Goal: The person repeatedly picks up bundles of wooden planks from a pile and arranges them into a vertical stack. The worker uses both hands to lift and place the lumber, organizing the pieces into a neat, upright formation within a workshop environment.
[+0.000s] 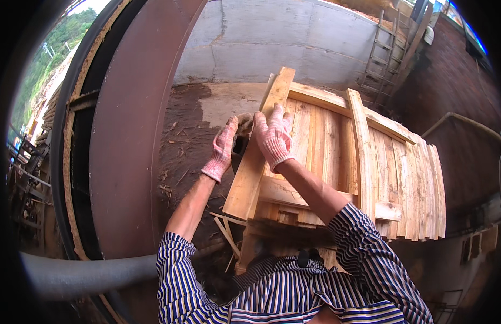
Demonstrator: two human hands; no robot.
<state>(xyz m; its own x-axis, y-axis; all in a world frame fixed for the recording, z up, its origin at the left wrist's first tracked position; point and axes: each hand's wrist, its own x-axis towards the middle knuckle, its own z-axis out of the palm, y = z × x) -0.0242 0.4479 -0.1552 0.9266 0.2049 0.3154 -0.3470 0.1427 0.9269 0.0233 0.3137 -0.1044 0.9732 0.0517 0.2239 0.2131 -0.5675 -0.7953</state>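
A wide pale wooden board [245,186] stretches away from me along the left end of a stack of wooden slats [323,140]. My left hand [223,147], in a pinkish knitted glove with stained fingertips, is at the left edge of this board. Its fingers reach toward the wood, partly curved and not closed round it. A dark object [239,144] shows between that hand and the board; its kind is unclear. Gloved alike, my right hand [275,137] rests on the board's right edge, fingers stretched and apart, thumb over the wood.
Cross boards [359,146] lie over the slats. Thin wood strips [226,235] stick out near my left side. A large brown curved metal panel [134,108] stands at left, above a grey pipe [99,272]. A ladder [381,56] leans by the grey wall [277,40].
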